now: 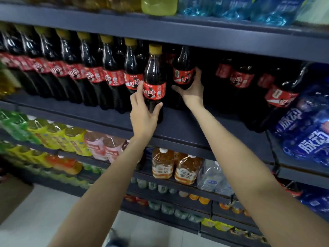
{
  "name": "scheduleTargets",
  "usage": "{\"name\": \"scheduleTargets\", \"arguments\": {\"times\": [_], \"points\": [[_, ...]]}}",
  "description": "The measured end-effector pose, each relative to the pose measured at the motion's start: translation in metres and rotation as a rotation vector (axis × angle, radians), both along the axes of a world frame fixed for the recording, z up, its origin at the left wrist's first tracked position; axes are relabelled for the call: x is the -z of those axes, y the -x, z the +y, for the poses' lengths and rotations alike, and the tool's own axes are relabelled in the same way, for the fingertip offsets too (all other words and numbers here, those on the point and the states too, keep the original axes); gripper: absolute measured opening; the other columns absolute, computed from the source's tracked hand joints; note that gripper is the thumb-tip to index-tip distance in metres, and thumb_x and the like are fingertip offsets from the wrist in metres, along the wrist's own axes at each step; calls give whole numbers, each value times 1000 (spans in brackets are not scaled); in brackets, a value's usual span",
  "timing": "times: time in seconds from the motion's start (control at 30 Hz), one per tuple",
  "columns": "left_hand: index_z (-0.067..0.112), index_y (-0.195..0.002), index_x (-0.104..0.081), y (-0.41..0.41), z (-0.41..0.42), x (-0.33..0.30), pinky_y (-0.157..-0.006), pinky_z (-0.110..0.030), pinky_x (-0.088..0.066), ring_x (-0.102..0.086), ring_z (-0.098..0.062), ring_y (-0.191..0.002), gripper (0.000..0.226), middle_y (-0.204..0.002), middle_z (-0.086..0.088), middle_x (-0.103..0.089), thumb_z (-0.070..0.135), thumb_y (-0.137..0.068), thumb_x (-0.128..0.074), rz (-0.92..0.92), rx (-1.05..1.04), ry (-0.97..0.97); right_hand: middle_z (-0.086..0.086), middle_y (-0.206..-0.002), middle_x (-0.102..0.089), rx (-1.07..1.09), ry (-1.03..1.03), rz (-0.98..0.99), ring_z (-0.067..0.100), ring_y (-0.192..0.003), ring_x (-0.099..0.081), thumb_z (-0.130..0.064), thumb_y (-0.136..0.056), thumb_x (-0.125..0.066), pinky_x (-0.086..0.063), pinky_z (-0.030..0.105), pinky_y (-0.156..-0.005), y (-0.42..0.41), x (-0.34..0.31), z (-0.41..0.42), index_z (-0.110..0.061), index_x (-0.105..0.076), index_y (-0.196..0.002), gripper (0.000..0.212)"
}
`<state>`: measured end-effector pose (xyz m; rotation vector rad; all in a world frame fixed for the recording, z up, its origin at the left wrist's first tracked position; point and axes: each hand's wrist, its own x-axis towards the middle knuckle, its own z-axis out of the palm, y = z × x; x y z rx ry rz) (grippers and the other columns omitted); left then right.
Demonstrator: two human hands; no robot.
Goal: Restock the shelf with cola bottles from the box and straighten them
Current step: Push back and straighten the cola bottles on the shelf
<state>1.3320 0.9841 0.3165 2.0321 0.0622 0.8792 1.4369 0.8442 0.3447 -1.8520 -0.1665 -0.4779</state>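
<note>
A row of dark cola bottles with red labels and yellow caps fills the left of the dark shelf. My left hand grips the front bottle at the row's right end, standing upright near the shelf's front edge. My right hand holds a second cola bottle set deeper in the shelf, fingers wrapped around its lower body. More cola bottles stand further right, one large bottle leaning. The box is not in view.
Blue-wrapped water packs sit at the right of the shelf. Above are water packs and a yellow-green jug. Lower shelves hold orange tea bottles, yellow and green drinks and small cans. A cardboard edge shows lower left.
</note>
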Motion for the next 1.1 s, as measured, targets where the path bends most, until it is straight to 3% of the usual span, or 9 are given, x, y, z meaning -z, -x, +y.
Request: {"name": "scheduleTargets", "arguments": {"times": [0.1, 0.23, 0.37, 0.5, 0.7, 0.77, 0.83, 0.97, 1.1], "points": [[14, -148, -25, -6, -3, 3, -82, -35, -51, -50, -22, -117, 78, -131, -9, -45, 32, -86, -68, -33, -55, -50, 12, -131, -56, -7, 8, -29, 23, -120, -55, -13, -65, -85, -43, 29, -101, -25, 1, 13, -6, -34, -136, 87], [20, -149, -20, -4, 7, 14, -75, -40, -50, -46, -23, -123, 87, -137, -6, -41, 35, -81, -72, 55, -118, -188, 12, -127, -58, -32, -25, -40, 21, -113, -58, -12, -67, -84, -42, 17, -89, -47, 2, 28, -2, -36, -134, 83], [21, -149, -19, 2, 11, 31, -74, -45, -54, -57, -23, -107, 91, -129, -5, -45, 32, -78, -75, 178, -106, -221, 10, -134, -52, -83, 8, -3, 12, -113, -50, -15, -70, -82, -41, 23, -96, -57, 0, 30, -7, -28, -141, 90], [14, -148, -22, -2, -1, 32, -85, -41, -48, -50, -25, -118, 77, -131, -9, -45, 23, -86, -68, 161, -77, -166, 7, -139, -50, -165, 183, 102, 20, -126, -47, -19, -68, -84, -37, 30, -103, -60, 8, 11, -16, -24, -144, 97], [10, -148, -20, -22, -21, 31, -88, -36, -46, -41, -28, -122, 73, -134, -14, -39, 18, -90, -63, 164, -75, -134, 4, -117, -65, -42, 226, 85, 14, -100, -63, -15, -71, -80, -50, 34, -94, -67, 12, 2, -15, -45, -133, 70], [10, -148, -19, -30, -29, 29, -85, -35, -47, -39, -27, -124, 71, -136, -14, -37, 18, -91, -60, 175, -100, -143, 4, -116, -65, -41, 238, 101, 10, -95, -61, -16, -73, -79, -51, 28, -90, -67, 11, 2, -13, -46, -130, 67], [11, -148, -20, -39, -35, 27, -84, -35, -47, -38, -27, -124, 71, -137, -13, -37, 18, -91, -60, 195, -124, -134, 4, -117, -64, -60, 226, 113, 9, -94, -60, -16, -74, -79, -50, 26, -86, -65, 12, 2, -12, -45, -130, 65], [11, -147, -22, -54, -43, 23, -83, -39, -48, -39, -28, -127, 69, -141, -12, -34, 19, -91, -60, 255, -172, -136, 5, -117, -60, -113, 79, 174, 19, -109, -59, -12, -84, -65, -50, 38, -94, -56, 5, -2, -16, -39, -136, 58], [8, -145, -27, -68, -52, 17, -85, -45, -48, -42, -31, -126, 66, -142, -14, -33, 14, -89, -62, 281, -213, -73, 7, -134, -51, -198, -143, 117, 16, -122, -49, -7, -91, -52, -44, 33, -98, -26, 1, -6, -21, -35, -140, 54]]}}
